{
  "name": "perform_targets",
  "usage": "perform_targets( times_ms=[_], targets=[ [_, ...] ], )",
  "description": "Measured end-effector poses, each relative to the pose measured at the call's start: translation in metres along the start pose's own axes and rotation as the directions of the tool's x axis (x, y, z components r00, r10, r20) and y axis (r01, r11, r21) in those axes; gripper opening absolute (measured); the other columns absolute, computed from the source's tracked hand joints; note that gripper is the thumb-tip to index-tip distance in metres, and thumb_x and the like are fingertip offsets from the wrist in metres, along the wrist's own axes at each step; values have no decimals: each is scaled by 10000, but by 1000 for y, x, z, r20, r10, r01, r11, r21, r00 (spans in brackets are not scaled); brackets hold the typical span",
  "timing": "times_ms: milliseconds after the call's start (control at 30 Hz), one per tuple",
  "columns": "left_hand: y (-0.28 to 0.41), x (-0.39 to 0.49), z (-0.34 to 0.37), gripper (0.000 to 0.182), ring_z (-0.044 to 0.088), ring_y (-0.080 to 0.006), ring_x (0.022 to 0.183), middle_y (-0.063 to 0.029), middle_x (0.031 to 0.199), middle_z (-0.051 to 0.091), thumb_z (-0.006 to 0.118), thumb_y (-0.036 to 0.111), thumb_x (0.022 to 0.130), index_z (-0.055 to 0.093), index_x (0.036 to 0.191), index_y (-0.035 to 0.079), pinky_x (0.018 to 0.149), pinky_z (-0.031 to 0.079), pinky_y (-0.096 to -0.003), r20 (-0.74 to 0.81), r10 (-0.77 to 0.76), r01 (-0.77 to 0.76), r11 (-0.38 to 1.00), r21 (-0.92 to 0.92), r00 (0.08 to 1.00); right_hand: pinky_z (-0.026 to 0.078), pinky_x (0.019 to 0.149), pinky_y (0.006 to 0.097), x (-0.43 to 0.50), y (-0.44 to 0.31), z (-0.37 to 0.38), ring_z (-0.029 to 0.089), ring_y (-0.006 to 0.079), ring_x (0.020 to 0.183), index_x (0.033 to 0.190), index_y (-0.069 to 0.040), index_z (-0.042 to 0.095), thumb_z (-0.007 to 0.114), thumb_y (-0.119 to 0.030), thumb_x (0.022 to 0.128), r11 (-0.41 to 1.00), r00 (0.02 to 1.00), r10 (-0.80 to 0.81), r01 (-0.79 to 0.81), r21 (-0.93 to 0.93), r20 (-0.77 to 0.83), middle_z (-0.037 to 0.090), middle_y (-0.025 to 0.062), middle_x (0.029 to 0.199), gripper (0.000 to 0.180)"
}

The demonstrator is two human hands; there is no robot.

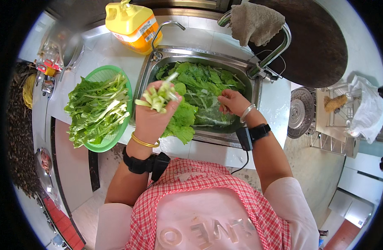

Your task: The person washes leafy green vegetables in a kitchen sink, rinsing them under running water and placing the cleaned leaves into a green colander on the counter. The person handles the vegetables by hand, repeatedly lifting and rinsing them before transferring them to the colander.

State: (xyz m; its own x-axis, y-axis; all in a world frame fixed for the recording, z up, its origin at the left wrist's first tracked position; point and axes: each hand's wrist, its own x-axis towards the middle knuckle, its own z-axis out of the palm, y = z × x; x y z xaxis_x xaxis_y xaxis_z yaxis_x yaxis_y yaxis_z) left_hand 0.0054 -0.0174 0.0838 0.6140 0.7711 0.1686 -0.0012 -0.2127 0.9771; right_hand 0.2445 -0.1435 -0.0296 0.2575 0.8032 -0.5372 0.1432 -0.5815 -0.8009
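A bunch of leafy greens [157,97] is gripped in my left hand [155,115], its pale stem ends up and its broad leaves [182,122] hanging over the sink's near edge. My right hand [233,101] is above the water at the right side of the stainless steel sink [210,137]. Its fingers are curled, and whether they pinch something small cannot be made out. More greens [207,78] float in the water, mostly towards the back. To the left, a green plastic basket [108,148] holds a heap of greens [97,106], stems facing the sink.
A yellow jug [132,26] stands behind the sink's left corner, beside a thin tap [157,37]. A large curved faucet [285,43] at the right carries a brown cloth [257,23]. A dark round board [316,40] leans behind it. A wire rack [338,106] is farther right.
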Motion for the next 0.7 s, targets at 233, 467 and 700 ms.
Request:
perform_targets(
  times_ms=[233, 467, 700],
  targets=[
    [-9, 1, 21, 225, 623, -136, 882, -72, 949, 659, 715, 92, 758, 575, 932, 62, 765, 501, -298, 292, 166, -177, 984, 11, 942, 494, 671, 335, -72, -67, 15, 636, 212, 775, 1054, 28, 534, 555, -143, 842, 870, 879, -444, 377, -318, -173, 636, 130, 816, 274],
    [-6, 2, 42, 280, 557, -300, 835, -75, 917, 588, 683, 104, 702, 573, 959, 114, 825, 425, -392, 420, 380, -461, 881, 108, 824, 481, 751, 295, -117, -102, 40, 591, 196, 856, 1239, -33, 399, 509, 82, 797, 835, 775, -533, 546, -66, -340, 576, 110, 960, 470],
    [-18, 5, 48, 268, 579, -234, 791, -56, 852, 602, 649, 55, 739, 538, 979, 94, 770, 442, -342, 43, 222, -220, 975, -44, 974, 450, 726, 231, -127, -75, 38, 532, 117, 828, 1257, -22, 388, 534, 23, 851, 841, 789, -440, 529, 109, -429, 560, 74, 944, 433]
  ],
)
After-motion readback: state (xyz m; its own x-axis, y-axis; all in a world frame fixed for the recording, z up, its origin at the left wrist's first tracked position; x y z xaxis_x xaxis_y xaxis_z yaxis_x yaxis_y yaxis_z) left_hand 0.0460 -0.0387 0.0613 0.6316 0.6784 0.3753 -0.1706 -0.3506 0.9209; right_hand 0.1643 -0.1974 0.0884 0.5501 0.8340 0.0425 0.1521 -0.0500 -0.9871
